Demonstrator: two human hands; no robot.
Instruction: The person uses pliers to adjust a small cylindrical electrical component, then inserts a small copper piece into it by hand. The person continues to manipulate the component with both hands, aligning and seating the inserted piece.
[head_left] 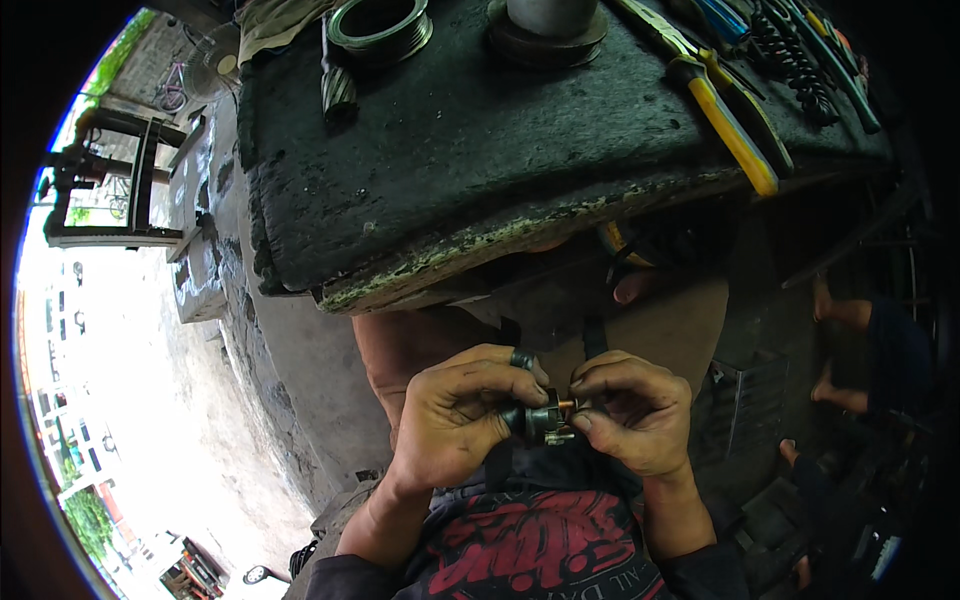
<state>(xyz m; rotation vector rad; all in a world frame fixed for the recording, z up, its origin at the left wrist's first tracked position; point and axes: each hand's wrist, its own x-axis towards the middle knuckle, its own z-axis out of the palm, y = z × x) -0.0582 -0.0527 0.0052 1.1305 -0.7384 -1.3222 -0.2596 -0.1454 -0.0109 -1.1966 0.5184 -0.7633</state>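
Over my lap, in front of the bench edge, both hands meet at a small dark cylindrical part (543,424) with metal studs on its right-hand end. My left hand (450,415) grips the dark body between thumb and fingers, and a dark band circles one of its fingers. From the right, my right hand (645,415) pinches at a copper-coloured stud (566,404) on that end. Its fingertips are closed together there and cover some of the stud. Whether the stud sits loose or fixed in the part I cannot tell.
A worn dark workbench (430,180) spans the space ahead. On it lie a grooved metal ring (382,35), a fluted cutter (340,95), a round metal piece (548,45), yellow-and-black pliers (730,125) and a black coil spring (795,65). Another person's bare legs (845,315) show at right.
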